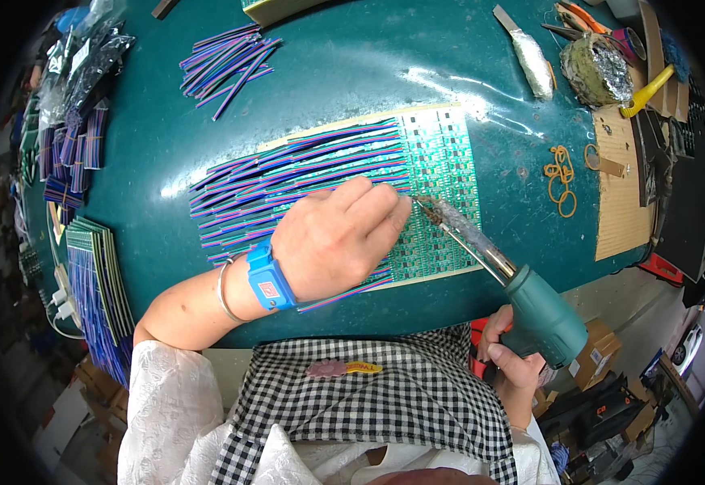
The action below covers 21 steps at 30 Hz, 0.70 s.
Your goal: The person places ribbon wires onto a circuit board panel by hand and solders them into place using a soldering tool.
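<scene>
A panel of small green circuit boards lies on the green mat. Strips of striped ribbon wire cross its left part in rows and overhang its left edge. Over the panel's middle, my left hand is closed, fingertips pinched on a ribbon wire at the boards; the back of the hand hides most of that grip. My right hand wraps the handle of a green soldering gun at the mat's near edge. The gun's tip points up and left, ending right beside my left fingertips.
Loose ribbon wires lie at the far left. Bundled wires and stacked wired boards line the left edge. Rubber bands, a foil-wrapped blade, a foil-lined pot and cardboard are at right.
</scene>
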Each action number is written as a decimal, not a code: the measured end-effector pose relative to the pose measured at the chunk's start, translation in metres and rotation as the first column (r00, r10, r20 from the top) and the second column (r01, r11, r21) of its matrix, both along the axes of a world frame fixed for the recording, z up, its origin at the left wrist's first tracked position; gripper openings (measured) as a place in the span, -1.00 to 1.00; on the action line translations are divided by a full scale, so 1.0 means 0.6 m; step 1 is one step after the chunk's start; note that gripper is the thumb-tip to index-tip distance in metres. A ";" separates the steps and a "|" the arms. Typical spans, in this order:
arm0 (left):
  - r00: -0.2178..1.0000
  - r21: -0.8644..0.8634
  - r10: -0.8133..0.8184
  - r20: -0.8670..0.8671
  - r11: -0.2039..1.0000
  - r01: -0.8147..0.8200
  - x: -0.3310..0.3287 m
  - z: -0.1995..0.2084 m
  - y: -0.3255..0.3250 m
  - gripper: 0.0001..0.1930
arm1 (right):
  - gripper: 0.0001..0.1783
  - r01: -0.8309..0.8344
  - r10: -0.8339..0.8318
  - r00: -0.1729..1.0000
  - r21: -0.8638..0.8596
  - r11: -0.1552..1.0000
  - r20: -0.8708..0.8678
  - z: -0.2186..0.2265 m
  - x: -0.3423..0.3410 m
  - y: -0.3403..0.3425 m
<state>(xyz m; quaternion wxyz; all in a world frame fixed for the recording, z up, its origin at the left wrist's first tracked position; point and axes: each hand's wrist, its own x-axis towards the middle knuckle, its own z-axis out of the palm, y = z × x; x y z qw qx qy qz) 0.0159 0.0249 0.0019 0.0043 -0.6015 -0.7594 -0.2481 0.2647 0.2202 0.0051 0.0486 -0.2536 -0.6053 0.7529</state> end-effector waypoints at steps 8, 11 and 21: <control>1.000 -0.023 -0.008 -0.024 1.000 0.008 0.001 0.004 -0.001 -0.61 | -0.35 0.068 -0.067 0.998 -0.231 0.971 0.010 0.018 0.000 0.002; 0.999 -0.011 -0.017 -0.037 1.000 0.016 0.000 0.004 0.000 -0.60 | -0.34 0.071 -0.066 0.997 -0.188 0.980 0.036 0.017 0.002 0.001; 0.999 0.026 -0.037 -0.023 0.999 0.038 -0.002 -0.004 -0.002 -0.60 | -0.58 -0.010 0.010 1.000 -0.085 0.996 0.000 -0.001 0.009 0.005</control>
